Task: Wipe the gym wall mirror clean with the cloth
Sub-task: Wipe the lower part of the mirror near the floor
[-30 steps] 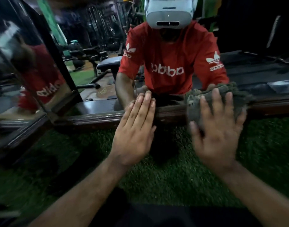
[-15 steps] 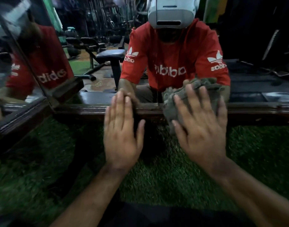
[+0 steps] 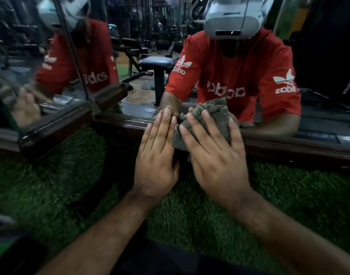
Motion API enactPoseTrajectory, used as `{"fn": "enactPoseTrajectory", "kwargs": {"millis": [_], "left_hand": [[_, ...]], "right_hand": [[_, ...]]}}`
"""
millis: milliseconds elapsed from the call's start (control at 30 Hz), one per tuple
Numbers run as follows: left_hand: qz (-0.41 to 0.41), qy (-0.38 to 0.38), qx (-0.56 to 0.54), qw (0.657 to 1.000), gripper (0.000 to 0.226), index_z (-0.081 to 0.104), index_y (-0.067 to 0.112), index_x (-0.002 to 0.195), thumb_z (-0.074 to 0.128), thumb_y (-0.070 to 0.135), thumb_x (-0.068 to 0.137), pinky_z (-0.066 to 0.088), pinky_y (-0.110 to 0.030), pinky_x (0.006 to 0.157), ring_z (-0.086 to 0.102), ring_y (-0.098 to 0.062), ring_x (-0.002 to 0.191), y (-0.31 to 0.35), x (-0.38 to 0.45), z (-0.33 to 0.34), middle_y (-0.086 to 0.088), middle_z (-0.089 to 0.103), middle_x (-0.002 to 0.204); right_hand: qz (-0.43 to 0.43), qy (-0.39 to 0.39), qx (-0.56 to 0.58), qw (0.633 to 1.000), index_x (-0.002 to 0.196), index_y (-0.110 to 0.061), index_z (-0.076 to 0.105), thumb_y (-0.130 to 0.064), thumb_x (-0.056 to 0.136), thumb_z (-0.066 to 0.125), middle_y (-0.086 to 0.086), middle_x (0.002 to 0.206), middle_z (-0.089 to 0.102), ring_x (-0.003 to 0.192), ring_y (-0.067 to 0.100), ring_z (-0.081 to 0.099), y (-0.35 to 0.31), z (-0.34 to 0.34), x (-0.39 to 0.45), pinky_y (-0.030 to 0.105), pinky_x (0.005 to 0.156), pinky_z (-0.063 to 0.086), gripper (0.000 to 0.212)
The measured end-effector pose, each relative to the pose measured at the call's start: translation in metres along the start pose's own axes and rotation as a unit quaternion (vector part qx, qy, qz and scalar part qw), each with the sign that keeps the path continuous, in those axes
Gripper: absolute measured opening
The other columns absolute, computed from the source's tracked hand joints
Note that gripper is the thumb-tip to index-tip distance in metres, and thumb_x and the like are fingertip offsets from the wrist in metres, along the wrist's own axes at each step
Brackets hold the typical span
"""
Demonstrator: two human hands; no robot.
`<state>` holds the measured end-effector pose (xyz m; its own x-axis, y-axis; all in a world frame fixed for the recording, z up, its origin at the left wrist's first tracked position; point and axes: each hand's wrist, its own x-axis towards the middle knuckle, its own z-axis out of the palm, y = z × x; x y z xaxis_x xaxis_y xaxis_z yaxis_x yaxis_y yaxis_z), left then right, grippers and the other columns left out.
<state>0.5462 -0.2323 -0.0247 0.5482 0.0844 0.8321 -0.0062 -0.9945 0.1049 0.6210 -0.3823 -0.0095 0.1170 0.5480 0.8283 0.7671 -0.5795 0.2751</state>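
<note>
at the far left a side mirror panel (image 3: 41,62) meets the main mirror (image 3: 150,56) at a corner, dark wood frame (image 3: 57,126) along the bottom, green turf (image 3: 51,185) under it. my left hand (image 3: 157,155) lies flat on the frame & lower glass, 4 fingers straight and pressed together, holding nothing. just beside it, touching, my right hand (image 3: 217,153) presses the grey cloth (image 3: 208,116) onto the glass's bottom edge, fingers spread & straight over the bunched wad. risks, as i judge: cloth is crumpled, so it may streak or skip the strip by the frame; the hands are so close that a sweep leftwards would bump my left, w/ my bare palm leaving prints on the glass.
</note>
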Motion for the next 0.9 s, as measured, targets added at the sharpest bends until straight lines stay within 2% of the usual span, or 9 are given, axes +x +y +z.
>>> {"fn": "enactPoseTrajectory", "kwargs": {"millis": [133, 233, 300, 433, 533, 667, 767, 900], "left_hand": [[-0.068, 0.044, -0.033, 0.996, 0.067, 0.034, -0.002, 0.153, 0.054, 0.005, 0.09, 0.02, -0.044, 0.125, 0.023, -0.026, 0.154, -0.004, 0.002, -0.01, -0.017, 0.027, 0.163], [-0.128, 0.063, -0.071, 0.987, 0.062, 0.036, -0.002, 0.152, 0.049, -0.004, 0.092, 0.022, -0.041, 0.125, 0.026, -0.024, 0.153, -0.015, 0.0, -0.016, -0.015, 0.03, 0.163], [-0.153, 0.067, -0.096, 0.981, 0.061, 0.036, 0.0, 0.153, 0.042, -0.002, 0.093, 0.031, -0.046, 0.121, 0.029, -0.019, 0.152, -0.021, 0.0, -0.022, -0.01, 0.03, 0.163], [-0.157, 0.067, -0.094, 0.981, 0.054, 0.042, 0.001, 0.151, 0.046, 0.0, 0.097, 0.037, -0.05, 0.116, 0.033, -0.022, 0.15, -0.023, -0.002, -0.029, -0.008, 0.033, 0.162], [-0.136, 0.049, -0.09, 0.985, 0.053, 0.044, 0.001, 0.15, 0.046, -0.001, 0.097, 0.034, -0.049, 0.118, 0.03, -0.02, 0.151, -0.014, -0.001, -0.028, -0.01, 0.035, 0.161], [-0.1, 0.027, -0.09, 0.99, 0.058, 0.041, 0.001, 0.151, 0.046, -0.003, 0.094, 0.031, -0.048, 0.12, 0.027, -0.02, 0.152, 0.003, -0.003, -0.026, -0.012, 0.034, 0.162], [-0.08, 0.014, -0.092, 0.992, 0.064, 0.04, 0.0, 0.151, 0.049, -0.007, 0.088, 0.03, -0.048, 0.121, 0.025, -0.023, 0.153, 0.009, -0.006, -0.022, -0.013, 0.032, 0.162], [-0.098, 0.033, -0.136, 0.985, 0.075, 0.038, 0.007, 0.154, 0.061, -0.011, 0.085, 0.027, -0.048, 0.123, 0.027, -0.021, 0.152, 0.01, -0.002, -0.023, -0.009, 0.034, 0.162]], "right_hand": [[0.059, 0.011, -0.014, 0.998, 0.157, -0.014, 0.045, -0.026, 0.101, 0.056, 0.008, 0.169, 0.029, 0.159, 0.026, 0.02, -0.003, -0.005, 0.018, 0.062, 0.126, 0.012, 0.058], [-0.025, -0.055, -0.002, 0.998, 0.158, -0.013, 0.042, -0.021, 0.1, 0.05, 0.01, 0.17, 0.029, 0.159, 0.027, 0.021, -0.036, 0.003, 0.03, 0.059, 0.128, 0.004, 0.059], [-0.06, -0.065, 0.005, 0.996, 0.158, -0.013, 0.042, -0.021, 0.1, 0.044, 0.009, 0.17, 0.029, 0.159, 0.025, 0.021, -0.036, 0.003, 0.041, 0.056, 0.128, 0.002, 0.059], [0.004, -0.014, 0.0, 1.0, 0.158, -0.013, 0.041, -0.023, 0.098, 0.055, 0.009, 0.169, 0.03, 0.159, 0.026, 0.021, -0.014, -0.007, 0.042, 0.054, 0.128, -0.002, 0.063], [-0.057, -0.047, -0.018, 0.997, 0.158, -0.014, 0.043, -0.022, 0.098, 0.062, 0.009, 0.168, 0.033, 0.158, 0.027, 0.025, -0.015, -0.007, 0.03, 0.056, 0.128, 0.003, 0.064], [-0.087, -0.052, -0.026, 0.994, 0.154, -0.018, 0.05, -0.018, 0.096, 0.051, 0.007, 0.166, 0.038, 0.156, 0.026, 0.031, 0.001, -0.016, 0.025, 0.057, 0.128, 0.008, 0.058], [-0.082, -0.041, 0.037, 0.995, 0.144, -0.018, 0.062, -0.011, 0.093, 0.051, 0.005, 0.157, 0.052, 0.151, 0.024, 0.041, 0.015, -0.024, 0.013, 0.056, 0.125, 0.023, 0.052], [-0.091, -0.003, 0.123, 0.988, 0.145, -0.017, 0.061, -0.01, 0.096, 0.05, 0.004, 0.156, 0.053, 0.151, 0.023, 0.042, 0.006, -0.037, 0.022, 0.055, 0.123, 0.029, 0.051]]}}
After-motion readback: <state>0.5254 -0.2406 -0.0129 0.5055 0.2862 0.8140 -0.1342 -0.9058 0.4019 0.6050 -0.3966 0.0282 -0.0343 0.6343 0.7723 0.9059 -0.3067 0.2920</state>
